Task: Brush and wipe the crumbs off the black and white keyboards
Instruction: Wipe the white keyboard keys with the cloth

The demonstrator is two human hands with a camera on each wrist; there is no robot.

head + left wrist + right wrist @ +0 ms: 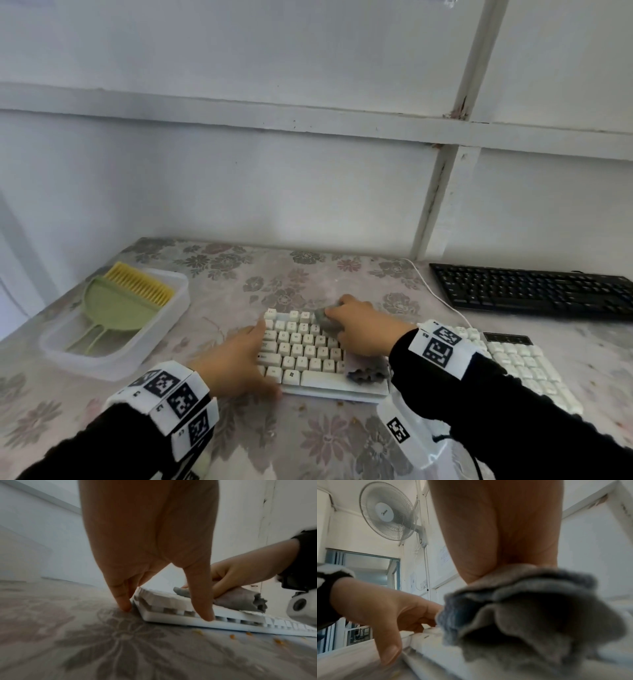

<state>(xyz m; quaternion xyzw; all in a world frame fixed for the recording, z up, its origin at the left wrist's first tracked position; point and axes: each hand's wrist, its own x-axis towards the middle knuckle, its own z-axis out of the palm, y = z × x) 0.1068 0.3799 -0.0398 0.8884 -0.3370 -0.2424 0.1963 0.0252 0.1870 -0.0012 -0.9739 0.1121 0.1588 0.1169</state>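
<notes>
The white keyboard [305, 349] lies in the middle of the flowered table, and its right part runs under my right arm. My left hand [253, 353] braces its left end, with straight fingers down beside the left edge and the thumb on the front edge [207, 615]. My right hand [356, 325] grips a bunched grey cloth [323, 318] and presses it on the top key row. The cloth's tail [368, 373] lies over the lower keys. The black keyboard [534, 291] lies at the back right, untouched. Orange crumbs [231, 636] dot the table in front of the white keyboard.
A clear plastic tray [178, 308] at the left holds a green dustpan [113, 305] and a yellow brush [140, 282]. A white cable [431, 287] runs from the keyboard to the wall. The wall is close behind the table. A wall fan [387, 511] hangs overhead.
</notes>
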